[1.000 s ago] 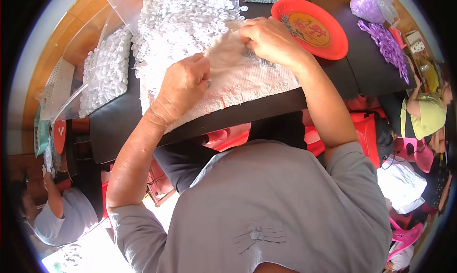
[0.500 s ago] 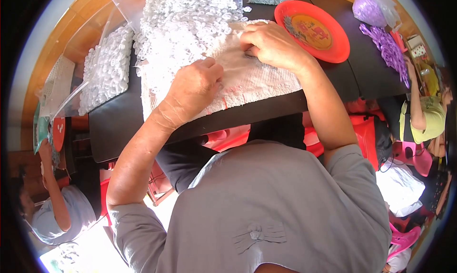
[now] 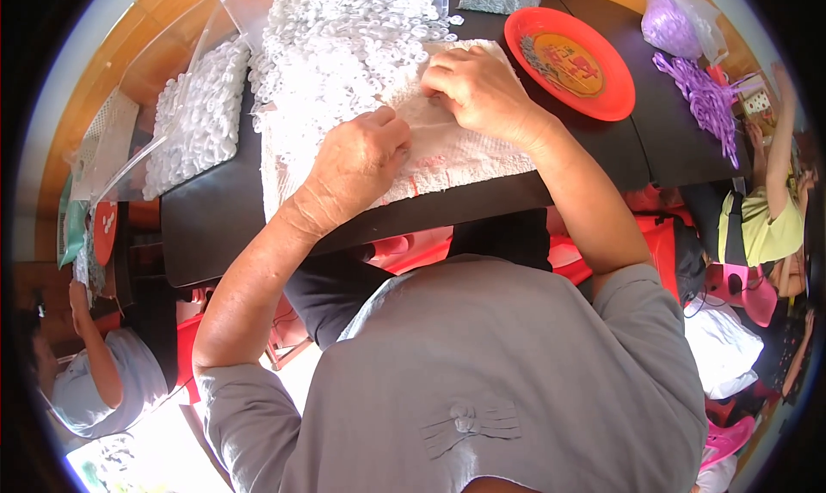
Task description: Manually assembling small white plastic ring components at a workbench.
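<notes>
Left hand (image 3: 357, 162): knuckles up, fingers curled, resting on the worktop (image 3: 206, 226). Right hand (image 3: 473, 89): fingers bent, farther in over the worktop, forearm angled back.

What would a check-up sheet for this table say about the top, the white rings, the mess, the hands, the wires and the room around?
Surface: black table, mostly covered.
Job's things: white cloth; heap of small white rings on it.
Clutter: red plate, purple pieces, clear bag of white rings.
Hands: left hand and right hand both rest curled on the cloth.
Cables: nothing seen.
Surroundings: other people seated at both sides; wooden floor.
</notes>
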Demonstrator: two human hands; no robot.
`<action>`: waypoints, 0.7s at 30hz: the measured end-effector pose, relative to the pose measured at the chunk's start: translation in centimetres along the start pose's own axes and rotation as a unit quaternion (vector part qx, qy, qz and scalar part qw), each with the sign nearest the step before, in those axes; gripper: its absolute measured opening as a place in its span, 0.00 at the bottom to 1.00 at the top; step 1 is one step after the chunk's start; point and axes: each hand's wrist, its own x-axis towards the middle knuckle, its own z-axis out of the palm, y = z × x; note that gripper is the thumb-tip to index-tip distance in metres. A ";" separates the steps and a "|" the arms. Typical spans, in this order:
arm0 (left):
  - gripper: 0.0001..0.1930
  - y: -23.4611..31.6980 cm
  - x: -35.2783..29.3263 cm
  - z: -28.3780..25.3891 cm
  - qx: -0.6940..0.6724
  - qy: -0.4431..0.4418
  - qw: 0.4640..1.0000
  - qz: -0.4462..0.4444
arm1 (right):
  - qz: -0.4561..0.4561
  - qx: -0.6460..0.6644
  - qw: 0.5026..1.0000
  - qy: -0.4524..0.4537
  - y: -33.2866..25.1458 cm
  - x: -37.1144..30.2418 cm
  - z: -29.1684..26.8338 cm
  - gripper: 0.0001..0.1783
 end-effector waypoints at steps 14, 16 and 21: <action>0.03 0.4 1.2 -1.8 -0.308 0.133 0.919 -0.207 | 0.184 0.434 0.881 0.044 -2.2 1.3 -0.8 0.03; 0.03 0.9 1.6 -3.0 -0.397 0.162 0.859 -0.282 | 0.201 0.480 0.854 0.015 -2.9 2.3 -2.2 0.05; 0.05 0.9 2.1 -2.1 -0.423 0.238 0.841 -0.238 | 0.297 0.512 0.806 0.008 -5.1 4.5 -2.5 0.06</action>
